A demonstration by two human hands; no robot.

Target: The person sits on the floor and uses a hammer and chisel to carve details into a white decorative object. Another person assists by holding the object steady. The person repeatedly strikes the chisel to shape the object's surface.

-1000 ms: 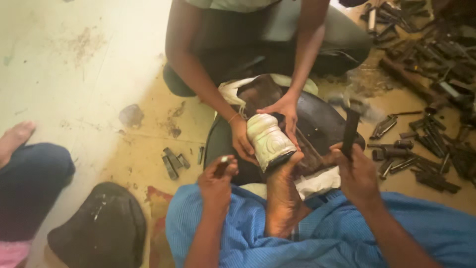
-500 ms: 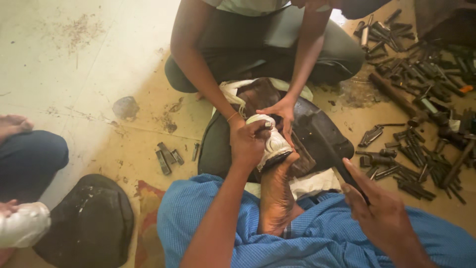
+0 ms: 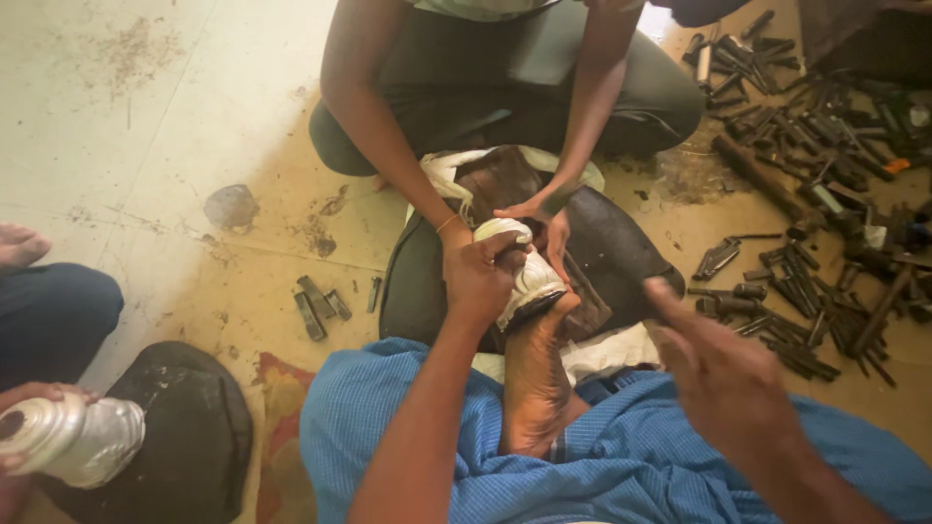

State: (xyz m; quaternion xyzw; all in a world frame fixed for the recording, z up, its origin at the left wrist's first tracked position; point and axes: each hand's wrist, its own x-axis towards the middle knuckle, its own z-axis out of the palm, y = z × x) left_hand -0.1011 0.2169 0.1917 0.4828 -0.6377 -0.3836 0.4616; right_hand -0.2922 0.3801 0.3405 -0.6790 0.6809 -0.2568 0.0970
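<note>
White conch shell (image 3: 524, 277) lies diagonally under left hand (image 3: 482, 279)

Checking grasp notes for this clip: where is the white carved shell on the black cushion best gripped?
Probably around the shell's upper end, coming from above on the left, as the left hand does. The person's foot blocks the lower end and the other person's hands crowd the far side.

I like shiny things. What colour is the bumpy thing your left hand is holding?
Silvery white, with embossed ridges; the head view shows the metal piece under the left hand.
</note>
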